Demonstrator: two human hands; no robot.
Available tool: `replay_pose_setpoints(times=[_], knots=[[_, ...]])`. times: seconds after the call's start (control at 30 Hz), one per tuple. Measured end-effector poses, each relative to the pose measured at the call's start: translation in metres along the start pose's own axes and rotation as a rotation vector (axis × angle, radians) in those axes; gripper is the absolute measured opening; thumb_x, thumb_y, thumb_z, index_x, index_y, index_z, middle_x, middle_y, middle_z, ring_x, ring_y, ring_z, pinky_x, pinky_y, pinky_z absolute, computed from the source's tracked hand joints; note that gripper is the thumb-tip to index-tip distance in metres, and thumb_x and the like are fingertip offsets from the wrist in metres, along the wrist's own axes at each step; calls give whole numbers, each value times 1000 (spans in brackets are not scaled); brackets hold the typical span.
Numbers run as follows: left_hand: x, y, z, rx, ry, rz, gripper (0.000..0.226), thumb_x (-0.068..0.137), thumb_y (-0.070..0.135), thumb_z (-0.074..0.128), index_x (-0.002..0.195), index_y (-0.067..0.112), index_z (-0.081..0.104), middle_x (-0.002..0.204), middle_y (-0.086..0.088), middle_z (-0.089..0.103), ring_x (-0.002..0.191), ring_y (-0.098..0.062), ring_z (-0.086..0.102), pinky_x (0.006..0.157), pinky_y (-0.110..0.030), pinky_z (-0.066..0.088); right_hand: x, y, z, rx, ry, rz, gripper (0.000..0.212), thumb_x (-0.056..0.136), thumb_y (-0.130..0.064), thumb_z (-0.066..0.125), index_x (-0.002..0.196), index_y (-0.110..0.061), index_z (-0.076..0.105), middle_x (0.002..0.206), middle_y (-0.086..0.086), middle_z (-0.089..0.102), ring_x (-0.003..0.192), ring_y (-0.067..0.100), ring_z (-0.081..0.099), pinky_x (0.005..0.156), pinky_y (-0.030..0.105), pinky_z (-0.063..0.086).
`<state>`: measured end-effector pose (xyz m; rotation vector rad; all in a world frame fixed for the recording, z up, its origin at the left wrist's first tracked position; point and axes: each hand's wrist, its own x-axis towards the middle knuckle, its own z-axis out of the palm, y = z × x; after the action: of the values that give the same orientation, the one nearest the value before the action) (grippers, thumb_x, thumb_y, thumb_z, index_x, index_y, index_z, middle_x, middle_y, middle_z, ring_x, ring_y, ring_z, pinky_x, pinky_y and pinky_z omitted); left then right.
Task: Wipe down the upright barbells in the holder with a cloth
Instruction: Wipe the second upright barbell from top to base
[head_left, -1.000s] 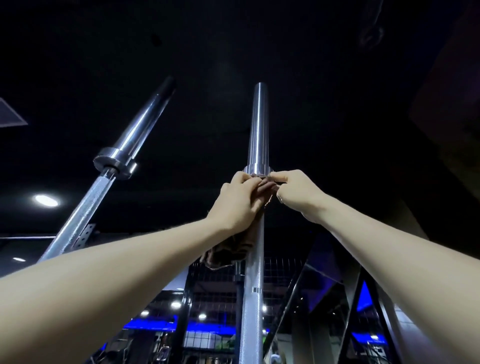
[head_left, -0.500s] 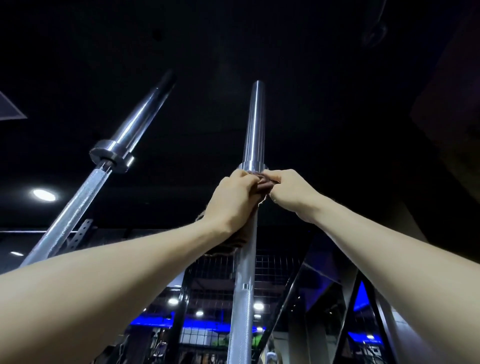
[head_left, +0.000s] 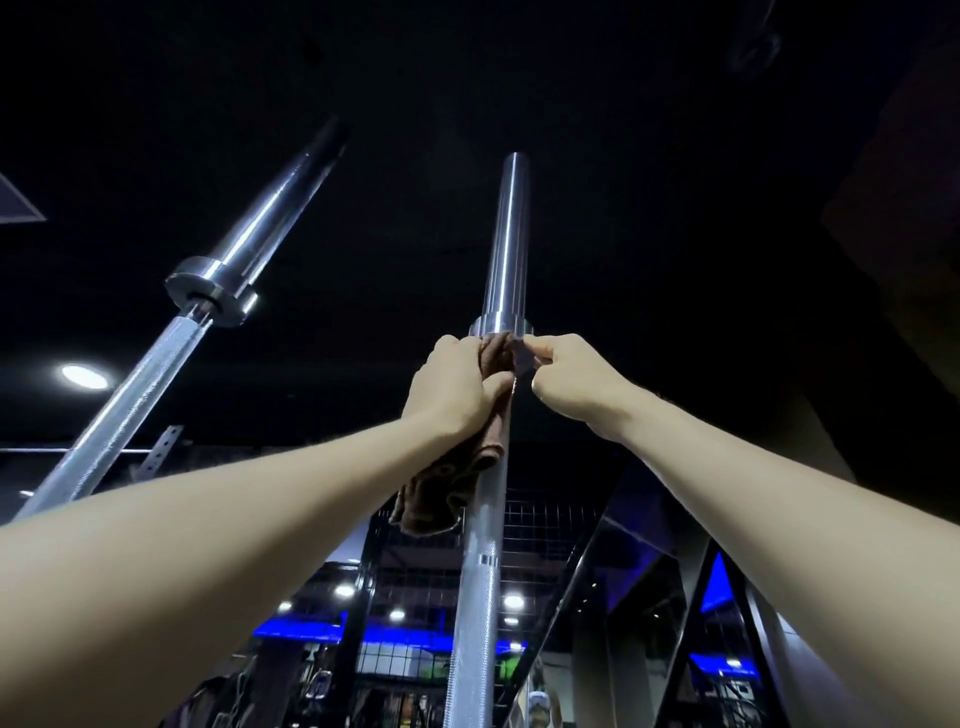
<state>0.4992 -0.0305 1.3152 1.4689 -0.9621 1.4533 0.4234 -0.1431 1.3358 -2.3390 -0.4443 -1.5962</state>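
Observation:
I look steeply up at two upright chrome barbells. The middle barbell (head_left: 506, 244) rises straight ahead, its collar just above my hands. A brown cloth (head_left: 447, 488) is wrapped round its shaft below the collar and hangs down to the left. My left hand (head_left: 454, 389) grips the cloth against the shaft. My right hand (head_left: 569, 382) pinches the cloth's upper edge at the right of the shaft. The second barbell (head_left: 218, 275) leans away at the left, untouched. The holder is out of view.
A dark ceiling fills the upper view, with a round lamp (head_left: 83, 376) at the left. Behind the bars stand a black wire-grid rack (head_left: 540, 545), blue-lit gym equipment low down and slanted dark frame beams (head_left: 691, 613) at the right.
My hands stay just under the collar. My left hand has slid round the cloth and my right hand has drawn back a little, so more brown cloth shows between them and below.

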Motion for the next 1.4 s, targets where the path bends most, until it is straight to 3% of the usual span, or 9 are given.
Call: replay_pose_setpoints(times=[0.2, 0.3, 0.4, 0.6, 0.77, 1.07, 1.2, 1.3, 1.4], knots=[[4, -10, 2, -231, -33, -405, 22, 93, 27, 56, 103, 9, 64, 82, 1, 59, 66, -10, 52, 53, -21, 35, -3, 5, 2, -15, -6, 8, 66, 81, 10, 36, 144, -10, 41, 149, 4, 40, 141, 19, 32, 113, 31, 26], [-10, -1, 5, -121, 130, 45, 9, 91, 30, 58, 94, 21, 61, 92, 4, 54, 83, -14, 55, 68, -23, 38, -2, 9, 3, 6, 26, -17, 59, 77, 10, 35, 131, -8, 54, 136, 7, 54, 131, 23, 45, 107, 32, 36], [-10, 0, 8, 61, 163, 379, 31, 90, 43, 56, 109, 19, 65, 103, 1, 55, 89, -18, 56, 75, -29, 45, -4, 12, 3, 14, 52, -56, 55, 74, 9, 34, 115, -13, 63, 114, 11, 66, 114, 26, 57, 97, 37, 46], [8, -12, 12, -135, 191, -282, 8, 91, 20, 57, 90, 14, 52, 97, -6, 60, 81, -21, 54, 68, -28, 34, -6, 5, 2, -25, -5, -54, 59, 75, 12, 34, 122, -12, 62, 121, 4, 63, 115, 14, 52, 90, 23, 39], [-2, -2, 13, 38, 190, 306, 29, 90, 42, 59, 107, 20, 63, 99, 1, 52, 82, -16, 53, 68, -27, 41, -6, 6, 1, -45, 23, -43, 47, 76, 9, 34, 111, -2, 62, 89, 4, 61, 74, 14, 53, 61, 21, 41], [5, -26, 19, -91, 258, -257, 11, 87, 14, 59, 82, 11, 49, 85, -6, 55, 77, -23, 49, 65, -29, 31, -18, 7, 4, -10, -23, -65, 65, 80, 15, 32, 134, -14, 53, 137, 7, 53, 133, 20, 41, 97, 21, 28], [1, -34, 8, -168, 223, -228, 6, 85, 12, 61, 84, 10, 56, 82, -4, 58, 76, -20, 52, 59, -25, 32, -17, 8, 7, -14, -21, -63, 62, 81, 13, 35, 132, -17, 56, 125, -3, 60, 125, 15, 46, 101, 22, 26], [1, -38, -10, -215, 245, -216, 4, 86, 14, 63, 86, 13, 59, 83, -2, 61, 79, -18, 55, 65, -24, 34, -11, 9, 9, 0, -6, -65, 55, 81, 9, 39, 113, -26, 67, 71, -23, 54, 83, 2, 49, 102, 27, 39], [1, -39, -27, -289, 216, -198, 6, 86, 15, 64, 91, 13, 63, 88, -4, 66, 81, -18, 59, 70, -26, 42, -9, 3, 12, -1, 28, -49, 33, 85, 1, 47, 100, -22, 65, 98, -9, 64, 105, 14, 55, 88, 23, 40]])
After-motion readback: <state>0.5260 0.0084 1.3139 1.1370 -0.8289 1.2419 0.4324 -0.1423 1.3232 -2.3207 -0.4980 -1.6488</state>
